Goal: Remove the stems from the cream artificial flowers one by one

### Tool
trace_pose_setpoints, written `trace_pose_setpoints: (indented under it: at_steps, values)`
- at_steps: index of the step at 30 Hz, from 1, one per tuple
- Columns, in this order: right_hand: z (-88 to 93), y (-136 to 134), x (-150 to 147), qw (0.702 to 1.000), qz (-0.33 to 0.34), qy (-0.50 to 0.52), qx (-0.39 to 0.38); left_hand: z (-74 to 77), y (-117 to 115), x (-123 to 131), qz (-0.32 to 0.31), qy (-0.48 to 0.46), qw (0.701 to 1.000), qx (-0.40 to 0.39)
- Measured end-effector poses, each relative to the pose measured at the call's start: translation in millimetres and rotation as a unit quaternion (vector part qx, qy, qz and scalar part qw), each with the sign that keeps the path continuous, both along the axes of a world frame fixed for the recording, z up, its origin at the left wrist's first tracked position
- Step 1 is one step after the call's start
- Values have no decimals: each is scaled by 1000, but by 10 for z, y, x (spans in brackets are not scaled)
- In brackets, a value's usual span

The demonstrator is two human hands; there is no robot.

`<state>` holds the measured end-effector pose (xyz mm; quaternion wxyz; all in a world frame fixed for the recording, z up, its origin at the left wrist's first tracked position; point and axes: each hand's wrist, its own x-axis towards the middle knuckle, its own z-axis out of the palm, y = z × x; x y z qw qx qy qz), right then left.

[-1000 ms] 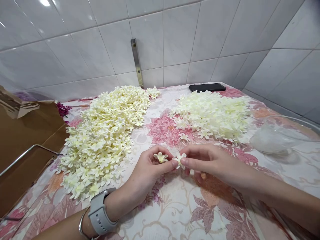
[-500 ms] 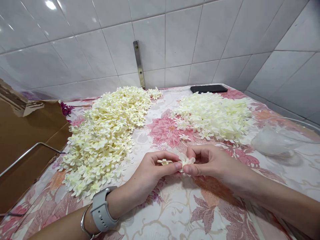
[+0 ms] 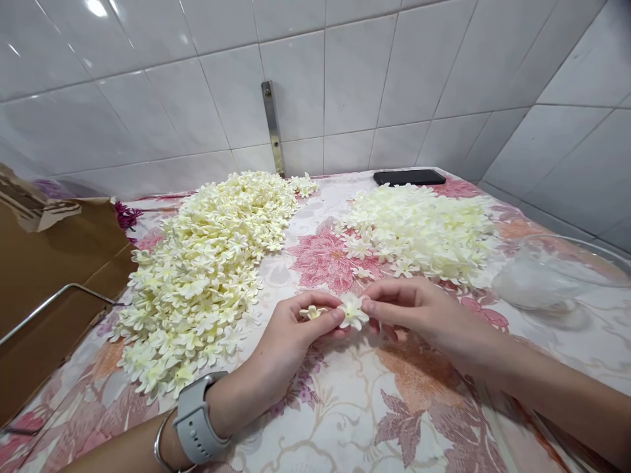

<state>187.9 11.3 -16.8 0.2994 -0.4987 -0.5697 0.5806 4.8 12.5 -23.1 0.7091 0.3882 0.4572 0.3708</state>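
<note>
One flower point(image 3: 353, 313) sits above the bench point(image 3: 340, 407), pinched between your left hand point(image 3: 293, 334) and right hand point(image 3: 421, 309); the left also curls round a second bloom point(image 3: 312, 312). You have room nearside and between the left heap point(image 3: 211, 263) and right heap point(image 3: 424, 226). Half a second ago it tilted, farther right; now its rounded petals face you.

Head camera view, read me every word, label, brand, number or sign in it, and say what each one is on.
None: I can't read any text here.
Black phone: no lettering shows.
Watch strap: holes, no lettering visible.
Cardboard: no print visible.
Tablecloth: floral pattern, no words.
</note>
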Motion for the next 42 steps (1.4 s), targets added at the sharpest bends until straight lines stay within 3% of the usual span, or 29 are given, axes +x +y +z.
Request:
trace_pose_setpoints:
  at_steps: [2,4,5,8,9,10,13,15,17,25,29,31,32,34,35,36,40,42]
  values:
    - [15,9,16,998,-35,-41,29,-9,-7,1,12,17,1000,11]
    - [29,31,49,982,-79,-125,119,-11,-9,4,19,29,999,20]
    - [34,43,66,956,-116,-180,199,-10,-8,6,23,32,999,21]
    - [41,49,86,828,-206,-293,431,0,-6,16,25,32,999,21]
    - [44,34,76,820,-194,-295,449,4,-6,19,20,32,999,22]
    - [46,11,59,846,-151,-282,427,8,-7,23,12,31,999,26]
    - [50,-66,-6,954,21,-184,237,14,-17,27,-12,41,998,50]
    - [43,-87,-32,981,57,-119,141,11,-24,24,-21,50,996,64]
    - [27,-75,-35,992,37,-78,92,4,-27,17,-26,49,996,67]
    - [-60,-29,-25,1000,-13,15,11,-23,-11,-16,-51,47,996,61]
    - [-34,-18,15,999,-31,-10,14,-18,-11,-9,-38,37,998,43]
    - [4,5,60,987,-89,-97,90,-8,-7,1,-8,38,999,30]
    - [23,14,78,964,-136,-153,168,-2,-5,6,5,37,999,23]
    - [51,12,88,885,-213,-247,333,5,-2,13,14,30,999,13]
    - [59,-4,75,857,-219,-271,381,5,-3,14,8,27,1000,14]
    - [62,-28,51,854,-200,-278,392,2,-6,15,-3,25,999,20]
    - [57,-123,-49,949,13,-215,232,-18,-23,7,-42,23,998,34]
    - [63,-104,-26,958,49,-194,204,-18,-25,3,-38,22,999,22]
